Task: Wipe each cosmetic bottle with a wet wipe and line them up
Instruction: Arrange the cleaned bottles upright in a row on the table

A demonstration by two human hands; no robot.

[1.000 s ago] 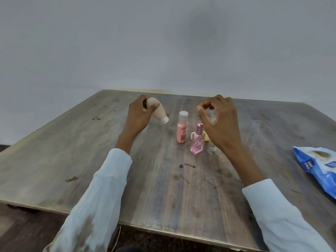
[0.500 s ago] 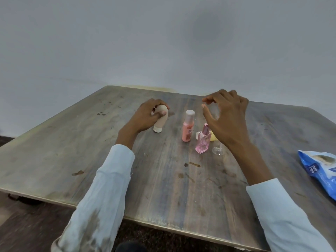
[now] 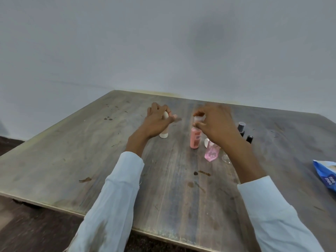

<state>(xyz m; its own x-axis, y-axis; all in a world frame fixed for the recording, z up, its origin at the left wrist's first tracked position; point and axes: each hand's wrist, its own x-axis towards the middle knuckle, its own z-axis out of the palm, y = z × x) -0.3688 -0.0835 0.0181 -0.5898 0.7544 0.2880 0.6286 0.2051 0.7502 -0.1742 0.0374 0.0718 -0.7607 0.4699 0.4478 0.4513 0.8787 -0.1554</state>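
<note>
Scuffed, stained wooden counter [image 3: 91, 160] against a plain grey wall, dark floor below. Nearest is a clear pink bottle [image 3: 211, 153], then a peach-pink bottle [image 3: 195, 138] whose white cap the right hand [image 3: 216, 124] pinches. The left hand [image 3: 157, 122] curls around a beige tube [image 3: 164, 133] standing cap-down. Two small black-capped bottles [image 3: 241, 127] behind, blue wipes pack [image 3: 325, 174] at right.

Stained wooden table [image 3: 72, 153] against grey wall [image 3: 163, 42]

"mee mee" was read in white on the blue wipes packet [image 3: 325, 176] at the table's right edge; the pink bottle's [image 3: 195, 138] label was illegible.
</note>
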